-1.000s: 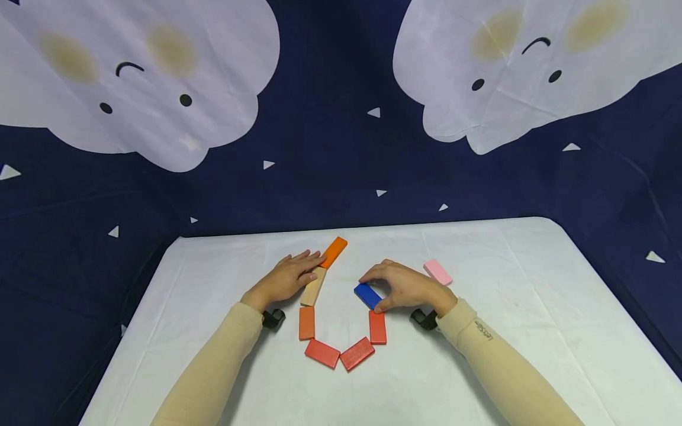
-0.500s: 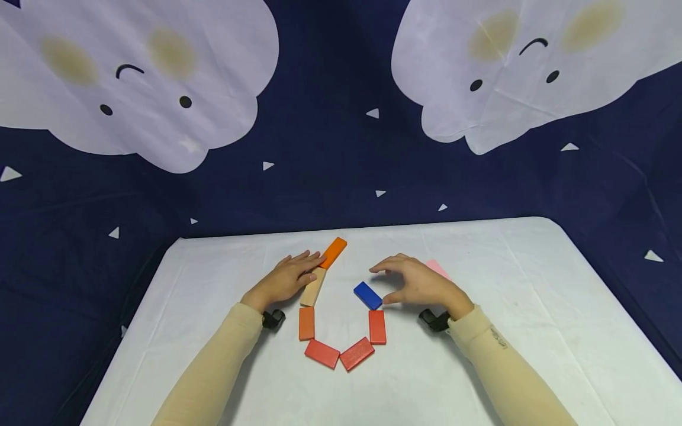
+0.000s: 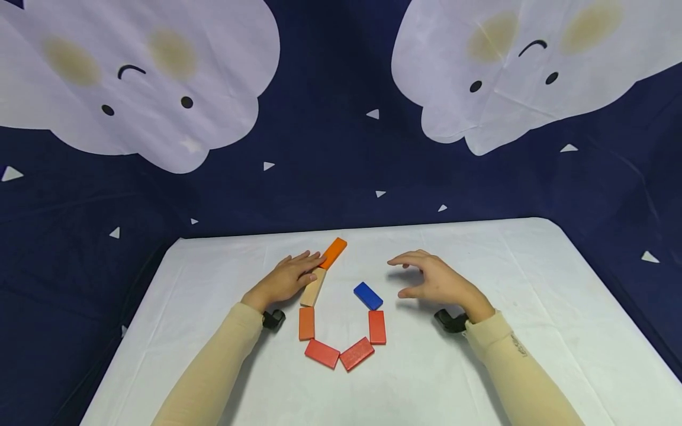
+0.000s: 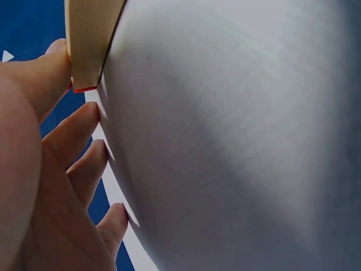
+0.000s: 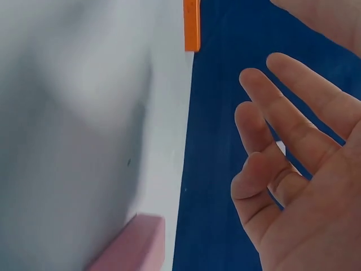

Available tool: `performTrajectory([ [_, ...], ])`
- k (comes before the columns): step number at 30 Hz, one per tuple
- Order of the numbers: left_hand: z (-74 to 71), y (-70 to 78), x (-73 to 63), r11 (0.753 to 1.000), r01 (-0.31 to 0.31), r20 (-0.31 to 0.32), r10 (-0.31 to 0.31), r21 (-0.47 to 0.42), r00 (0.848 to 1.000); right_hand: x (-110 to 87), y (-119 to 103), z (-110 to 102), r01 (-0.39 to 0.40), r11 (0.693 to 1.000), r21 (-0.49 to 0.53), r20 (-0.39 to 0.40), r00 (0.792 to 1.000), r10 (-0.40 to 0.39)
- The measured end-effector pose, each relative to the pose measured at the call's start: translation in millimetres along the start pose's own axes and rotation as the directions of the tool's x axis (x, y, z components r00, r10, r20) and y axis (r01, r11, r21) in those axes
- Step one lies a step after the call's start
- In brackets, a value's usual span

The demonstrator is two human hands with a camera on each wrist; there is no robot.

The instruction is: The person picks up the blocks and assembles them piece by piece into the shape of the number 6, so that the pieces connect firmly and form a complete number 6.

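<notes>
Flat wooden blocks lie end to end in a curve on the white table in the head view. My left hand rests at the left side, its straight fingers touching a plain wooden block and the near end of a bright orange block. A blue block lies on the right side of the curve, above a red block. To its right, my right hand hovers with fingers and thumb spread, holding nothing. The pink block, seen in the right wrist view, is hidden behind that hand in the head view.
Lower in the curve are a dark orange block and two more red blocks, one left and one right. The white tabletop ends at a dark blue cloth backdrop printed with clouds.
My right hand has let go of the blue block and drawn away to the right, covering the pink block. The blue block stays in place. My left hand has not moved.
</notes>
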State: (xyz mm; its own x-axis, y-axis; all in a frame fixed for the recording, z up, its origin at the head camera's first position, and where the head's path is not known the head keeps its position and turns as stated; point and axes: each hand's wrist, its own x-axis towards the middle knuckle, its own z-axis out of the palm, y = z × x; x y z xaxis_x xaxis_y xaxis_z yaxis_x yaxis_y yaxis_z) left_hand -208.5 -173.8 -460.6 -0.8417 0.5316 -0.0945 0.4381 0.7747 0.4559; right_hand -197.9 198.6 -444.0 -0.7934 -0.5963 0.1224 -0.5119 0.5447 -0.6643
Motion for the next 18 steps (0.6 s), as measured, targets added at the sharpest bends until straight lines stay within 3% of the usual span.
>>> performTrajectory([
  [18, 1.5, -1.4, 1.4, 1.000, 0.018, 0.014, -0.018, 0.007, 1.000, -29.5, 30, -23, -0.046, 0.997, -0.058, -0.127, 0.991, 0.038],
])
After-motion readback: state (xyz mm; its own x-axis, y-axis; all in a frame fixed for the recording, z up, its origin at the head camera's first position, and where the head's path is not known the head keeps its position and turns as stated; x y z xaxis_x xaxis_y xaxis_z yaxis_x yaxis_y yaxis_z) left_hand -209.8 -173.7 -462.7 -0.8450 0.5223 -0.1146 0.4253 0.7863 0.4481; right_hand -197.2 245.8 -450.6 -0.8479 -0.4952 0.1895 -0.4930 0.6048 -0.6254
